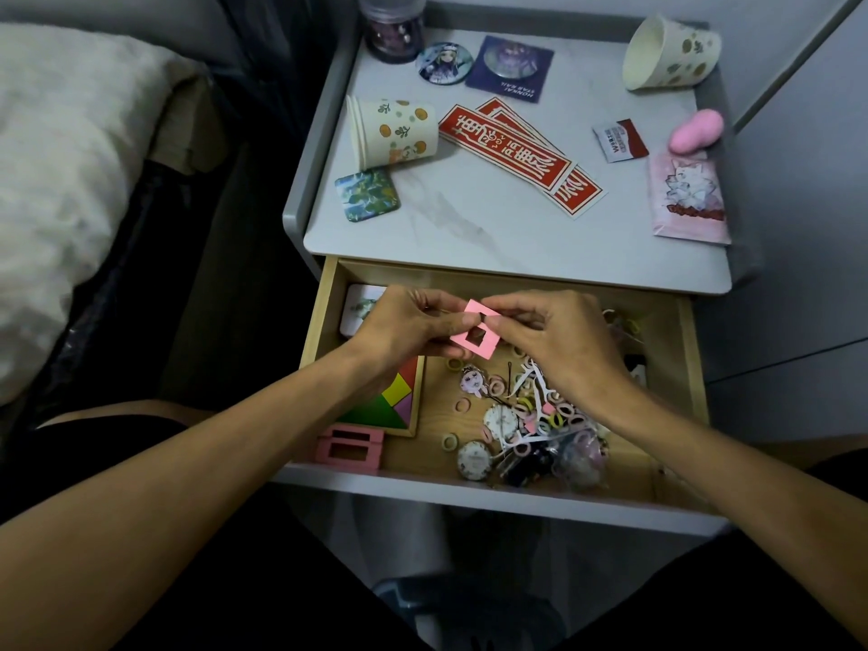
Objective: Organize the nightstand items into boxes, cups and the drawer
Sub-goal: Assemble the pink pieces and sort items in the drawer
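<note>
Over the open wooden drawer (686,340), my left hand (399,326) and my right hand (554,340) together pinch a small pink box (474,335) with square window cut-outs. Under my hands the drawer holds a heap of small hair ties (540,411), two watch faces (474,459), a colourful tangram puzzle (397,401), a white card box (361,307) and more flat pink boxes (350,448). On the nightstand top (469,227) a stack of paper cups (394,131) lies on its side, and another paper cup (669,51) lies tipped at the back right.
The top also carries red paper strips (516,155), two badges (444,61), a purple card (509,68), a square magnet (368,194), a small sachet (619,140), a pink packet (688,197), a pink soft object (695,129) and a jar (392,25). A bed (70,180) lies left.
</note>
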`<state>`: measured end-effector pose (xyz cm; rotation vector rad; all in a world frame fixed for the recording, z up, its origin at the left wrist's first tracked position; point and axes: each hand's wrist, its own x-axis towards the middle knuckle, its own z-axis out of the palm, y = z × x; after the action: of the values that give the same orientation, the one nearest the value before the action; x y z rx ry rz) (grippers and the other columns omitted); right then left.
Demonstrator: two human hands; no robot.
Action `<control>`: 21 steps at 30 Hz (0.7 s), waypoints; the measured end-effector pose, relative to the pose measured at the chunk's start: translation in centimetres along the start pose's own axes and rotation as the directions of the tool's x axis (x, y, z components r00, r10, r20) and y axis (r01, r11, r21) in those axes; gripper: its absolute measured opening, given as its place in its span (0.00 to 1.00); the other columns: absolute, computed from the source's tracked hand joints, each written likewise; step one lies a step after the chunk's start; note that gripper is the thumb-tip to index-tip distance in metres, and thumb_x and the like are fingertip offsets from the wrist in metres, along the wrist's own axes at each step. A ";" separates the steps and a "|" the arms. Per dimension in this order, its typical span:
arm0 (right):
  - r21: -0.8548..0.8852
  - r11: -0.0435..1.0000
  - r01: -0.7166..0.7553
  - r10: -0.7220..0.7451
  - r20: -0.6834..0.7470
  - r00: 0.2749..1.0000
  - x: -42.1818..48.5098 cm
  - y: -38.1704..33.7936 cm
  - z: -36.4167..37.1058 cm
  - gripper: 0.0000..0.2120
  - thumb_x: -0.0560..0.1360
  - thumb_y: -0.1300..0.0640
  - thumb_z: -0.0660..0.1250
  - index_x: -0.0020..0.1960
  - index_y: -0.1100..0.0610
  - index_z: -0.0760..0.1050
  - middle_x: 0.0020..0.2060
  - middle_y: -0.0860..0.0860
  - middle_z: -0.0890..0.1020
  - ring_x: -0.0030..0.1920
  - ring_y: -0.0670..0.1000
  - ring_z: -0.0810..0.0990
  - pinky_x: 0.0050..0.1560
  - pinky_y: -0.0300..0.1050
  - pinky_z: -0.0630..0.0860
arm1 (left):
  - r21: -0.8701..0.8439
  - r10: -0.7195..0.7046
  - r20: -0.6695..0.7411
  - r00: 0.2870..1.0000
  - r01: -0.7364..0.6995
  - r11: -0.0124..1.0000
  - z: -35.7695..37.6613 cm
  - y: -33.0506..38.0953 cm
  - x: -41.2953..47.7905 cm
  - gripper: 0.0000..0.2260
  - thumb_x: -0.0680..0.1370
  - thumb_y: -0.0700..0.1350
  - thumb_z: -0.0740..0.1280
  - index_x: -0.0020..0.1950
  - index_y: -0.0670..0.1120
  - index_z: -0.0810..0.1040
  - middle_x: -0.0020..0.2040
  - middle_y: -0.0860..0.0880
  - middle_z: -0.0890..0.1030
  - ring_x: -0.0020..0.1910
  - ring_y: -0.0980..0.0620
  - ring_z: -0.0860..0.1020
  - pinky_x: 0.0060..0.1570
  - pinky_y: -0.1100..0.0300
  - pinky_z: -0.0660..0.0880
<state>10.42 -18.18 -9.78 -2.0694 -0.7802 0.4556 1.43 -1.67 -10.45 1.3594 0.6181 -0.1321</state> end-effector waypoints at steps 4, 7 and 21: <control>0.003 1.000 0.002 -0.003 0.003 1.000 0.1 0.1 0.1 0.13 0.74 0.58 0.73 0.59 0.54 0.82 0.51 0.47 0.86 0.49 0.37 0.83 0.53 0.35 0.79 | 0.008 0.001 -0.010 1.000 -0.001 1.000 -0.1 0.0 0.0 0.11 0.76 0.37 0.72 0.56 0.35 0.82 0.44 0.41 0.86 0.37 0.49 0.84 0.37 0.64 0.82; -0.020 0.999 0.028 -0.028 0.018 0.999 0.1 0.1 0.1 0.15 0.74 0.57 0.73 0.61 0.53 0.82 0.51 0.47 0.85 0.49 0.38 0.82 0.52 0.34 0.79 | -0.006 -0.003 -0.018 1.000 0.003 1.000 -0.1 0.1 0.0 0.10 0.76 0.37 0.71 0.56 0.34 0.82 0.43 0.41 0.86 0.37 0.49 0.84 0.37 0.63 0.81; -0.400 0.869 0.290 -0.278 0.089 0.956 -0.7 0.0 1.4 0.30 0.70 0.56 0.77 0.69 0.61 0.72 0.59 0.54 0.77 0.54 0.52 0.78 0.55 0.43 0.77 | -0.036 -0.026 -0.062 0.998 0.023 0.999 -1.0 0.5 0.0 0.09 0.75 0.37 0.71 0.53 0.34 0.83 0.45 0.37 0.85 0.34 0.47 0.83 0.38 0.63 0.82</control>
<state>9.10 -17.88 -10.52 -2.2770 -1.2662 0.1624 1.32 -0.57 -10.10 1.3258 0.6871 -0.0980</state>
